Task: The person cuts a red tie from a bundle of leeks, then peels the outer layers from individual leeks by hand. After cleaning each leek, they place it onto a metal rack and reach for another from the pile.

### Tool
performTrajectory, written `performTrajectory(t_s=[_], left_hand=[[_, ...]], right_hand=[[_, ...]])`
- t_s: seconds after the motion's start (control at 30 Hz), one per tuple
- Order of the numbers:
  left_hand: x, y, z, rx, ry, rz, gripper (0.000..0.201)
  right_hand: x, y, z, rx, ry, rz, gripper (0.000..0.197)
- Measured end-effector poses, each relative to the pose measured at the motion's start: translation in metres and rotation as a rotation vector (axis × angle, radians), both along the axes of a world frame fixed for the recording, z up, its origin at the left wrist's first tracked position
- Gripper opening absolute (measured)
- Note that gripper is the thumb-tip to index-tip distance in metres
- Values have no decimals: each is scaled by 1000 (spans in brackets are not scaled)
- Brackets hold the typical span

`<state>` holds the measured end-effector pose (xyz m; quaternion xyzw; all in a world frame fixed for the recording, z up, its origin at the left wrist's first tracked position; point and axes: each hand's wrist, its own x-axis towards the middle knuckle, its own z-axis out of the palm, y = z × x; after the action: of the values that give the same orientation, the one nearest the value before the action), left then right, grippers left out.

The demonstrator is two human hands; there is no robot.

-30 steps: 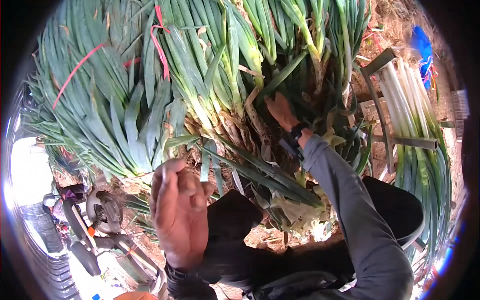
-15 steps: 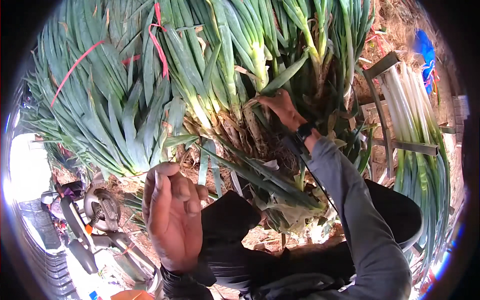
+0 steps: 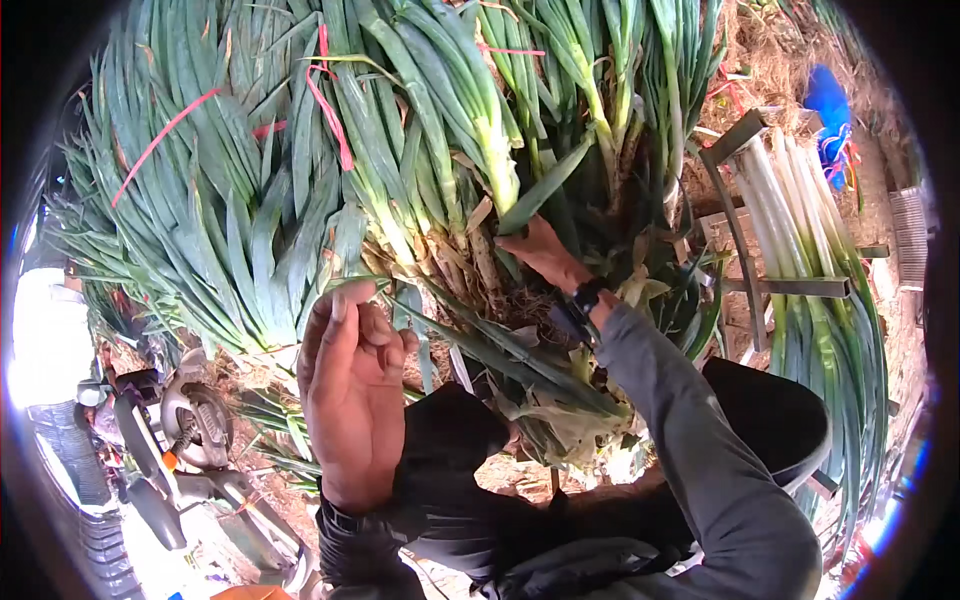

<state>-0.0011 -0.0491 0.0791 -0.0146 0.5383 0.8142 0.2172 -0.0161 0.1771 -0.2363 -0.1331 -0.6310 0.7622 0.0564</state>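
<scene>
My right hand (image 3: 545, 252) is closed around the root end of a thick green onion (image 3: 497, 150). The onion's pale shank runs up from my fingers into the heap of green onions (image 3: 230, 190), and a broad leaf hangs across just above the hand. Held up on the left, palm showing, my left hand (image 3: 358, 400) has its fingers curled in and nothing visible in them. Beneath my right hand lie dry roots and loose green leaves (image 3: 520, 352), some resting near my knees.
Cleaned green onions with white shanks (image 3: 795, 215) lie across a metal rack (image 3: 745, 240) on the right. Blue plastic (image 3: 828, 120) sits beyond it. A motorbike (image 3: 195, 425) stands at lower left. Pink ties (image 3: 165, 145) mark the heap. My dark-clothed knee (image 3: 770, 415) is beside the rack.
My right hand has come a little nearer and down, and the green onion in its grip has shifted with it. My left hand stays raised in much the same curled pose.
</scene>
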Motion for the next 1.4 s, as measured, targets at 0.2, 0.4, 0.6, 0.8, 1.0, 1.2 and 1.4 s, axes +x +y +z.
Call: performTrajectory(t_s=[0.2,0.4,0.6,0.8,1.0,1.2,1.4], left_hand=[[0,-2,-6,39,82,-83,26],[-13,-4,-15,68,134,-23,23],[-29,10,-38,79,143,-48,24],[-24,22,-62,-201,71,-80,48],[-24,28,-92,-413,84,-218,74],[-10,55,-80,-58,-9,-426,64],[-3,66,-82,87,-83,-165,37]], right_hand=[[26,10,68,8,217,-263,26],[38,46,243,407,-24,-155,26],[107,48,183,402,188,73,34],[165,-17,179,5,100,-61,28],[171,-34,194,-83,72,-42,27],[192,-29,176,-172,67,69,24],[196,-29,179,29,16,201,30]])
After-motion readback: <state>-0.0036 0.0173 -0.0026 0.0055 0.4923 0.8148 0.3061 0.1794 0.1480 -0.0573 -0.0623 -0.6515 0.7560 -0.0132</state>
